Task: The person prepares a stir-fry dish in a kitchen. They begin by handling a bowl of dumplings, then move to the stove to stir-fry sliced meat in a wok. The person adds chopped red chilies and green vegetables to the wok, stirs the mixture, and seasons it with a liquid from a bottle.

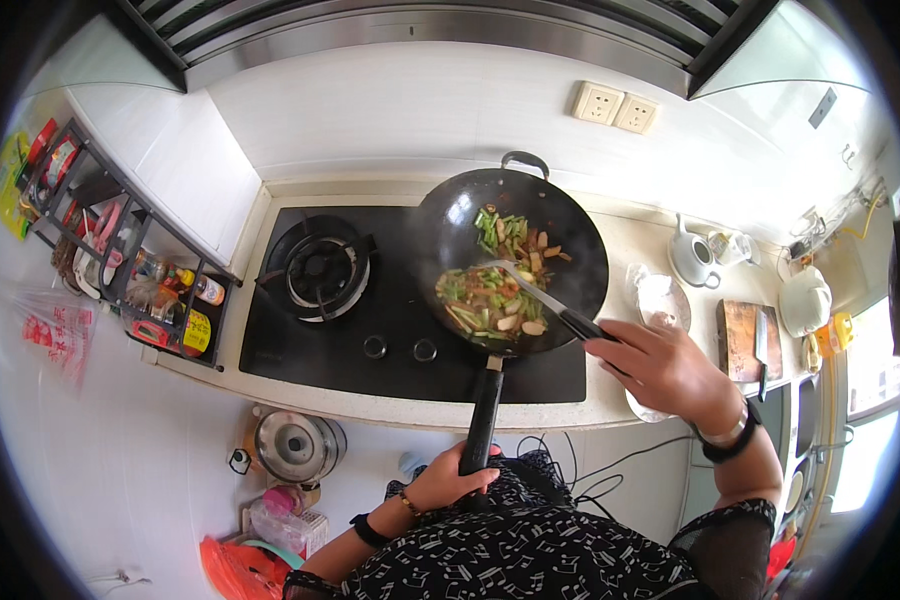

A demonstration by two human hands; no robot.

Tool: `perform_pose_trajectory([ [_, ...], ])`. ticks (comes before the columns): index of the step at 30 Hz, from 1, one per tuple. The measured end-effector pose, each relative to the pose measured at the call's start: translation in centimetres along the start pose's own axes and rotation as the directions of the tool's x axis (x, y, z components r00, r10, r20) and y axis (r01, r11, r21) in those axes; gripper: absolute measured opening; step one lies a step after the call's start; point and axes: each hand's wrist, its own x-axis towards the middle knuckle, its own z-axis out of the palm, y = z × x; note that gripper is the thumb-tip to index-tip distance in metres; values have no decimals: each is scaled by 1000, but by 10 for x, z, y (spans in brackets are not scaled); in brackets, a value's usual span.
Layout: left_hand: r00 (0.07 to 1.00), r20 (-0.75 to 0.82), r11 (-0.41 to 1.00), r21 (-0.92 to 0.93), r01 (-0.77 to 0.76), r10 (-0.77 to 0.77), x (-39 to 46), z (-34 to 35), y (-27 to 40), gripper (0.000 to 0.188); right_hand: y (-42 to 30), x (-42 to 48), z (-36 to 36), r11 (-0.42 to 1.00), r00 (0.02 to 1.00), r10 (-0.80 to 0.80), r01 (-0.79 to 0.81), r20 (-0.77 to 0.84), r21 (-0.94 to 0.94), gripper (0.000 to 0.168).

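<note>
A black wok (570,300) sits over the right side of a black gas hob (307,352), with faint steam about it. My left hand (454,474) is wrapped around the wok's long black handle (487,405). In my right hand (664,364) is a metal spatula (532,289) with a black grip, its blade down among the food. Chopped green stalks and pale brown slices (502,300) lie in the wok, most of them toward the near side and a smaller heap farther back.
Left of the hob, an unlit burner (317,270) and a black rack (172,247) of bottles and jars. On the right counter are a plate (671,300), a white jug (691,255), and a knife (761,345) on a wooden cutting board (736,337). A lidded metal pot (300,446) stands below; black cables (600,480) hang nearby.
</note>
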Motion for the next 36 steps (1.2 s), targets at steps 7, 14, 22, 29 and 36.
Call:
perform_pose_trajectory([
  [7, 999, -17, 1000, -13, -28, 27, -2, -1, -4, 37, -58, -9, -19, 999, 996, 53, -53, 72, -6, 25],
  [14, 999, -30, 999, -6, 34, -34, -5, -1, 10, 41, 2, 15, 10, 817, 800, 564, -503, -205, 282, 20],
  [22, 999, -32, 999, -33, -11, 10, -5, 0, 3, 43, 112, 17, 15, 352, 340, 925, -599, -170, 719, 21],
  [29, 999, -31, 1000, -23, -15, 15, -3, -5, -8, 43, 107, 34, 53, 353, 609, 791, -372, -61, 858, 23],
  [36, 1000, -12, 998, -49, -25, 24, -4, -7, -8, 42, 18, 55, -1, 845, 894, 397, -265, -210, 465, 20],
])
